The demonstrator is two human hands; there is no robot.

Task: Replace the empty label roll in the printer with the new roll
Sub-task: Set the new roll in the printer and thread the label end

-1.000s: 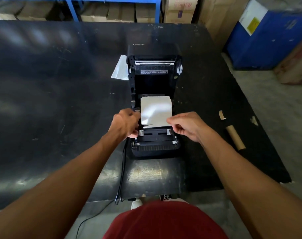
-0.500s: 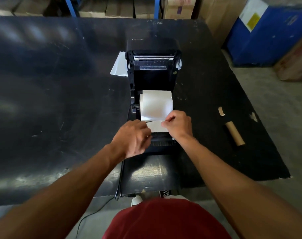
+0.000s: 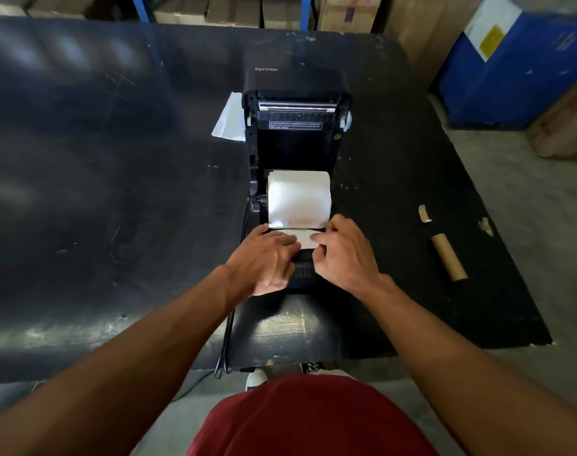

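Note:
The black printer (image 3: 297, 139) stands on the black table (image 3: 116, 159) with its lid tipped up and back. A new white label roll (image 3: 298, 199) sits in its bay. The roll's loose end (image 3: 302, 236) lies flat over the front feed slot. My left hand (image 3: 264, 258) rests palm down on the left part of that end, fingers together. My right hand (image 3: 343, 251) presses the right part with its fingertips. Both hands hide the slot's guides. The empty brown cardboard core (image 3: 449, 257) lies on the table to the right.
A white paper sheet (image 3: 229, 121) lies left of the printer lid. A torn cardboard scrap (image 3: 423, 213) sits above the core. A black cable (image 3: 226, 340) hangs over the front edge. Blue crate (image 3: 511, 70) and cardboard boxes stand beyond the table.
The label end, held up in front of the roll a second ago, now lies flat over the feed slot. Both hands came down and together onto it.

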